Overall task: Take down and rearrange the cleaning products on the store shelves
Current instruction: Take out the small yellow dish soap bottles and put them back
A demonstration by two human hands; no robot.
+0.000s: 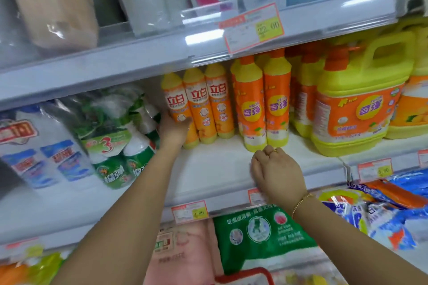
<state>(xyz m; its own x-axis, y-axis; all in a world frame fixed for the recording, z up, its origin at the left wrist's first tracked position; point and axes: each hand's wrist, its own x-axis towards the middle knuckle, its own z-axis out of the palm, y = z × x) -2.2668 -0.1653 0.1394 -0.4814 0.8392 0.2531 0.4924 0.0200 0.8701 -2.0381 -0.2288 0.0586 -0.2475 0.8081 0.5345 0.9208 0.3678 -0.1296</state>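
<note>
My left hand (174, 130) grips the leftmost orange dish-soap bottle (177, 101) in a row of three standing on the middle shelf (215, 169), fingers wrapped round its lower body. My right hand (276, 170) rests on the shelf just in front of two taller orange-and-yellow bottles (276, 104), fingers loosely curled, holding nothing. A yellow handled jug (354, 108) stands to their right.
</note>
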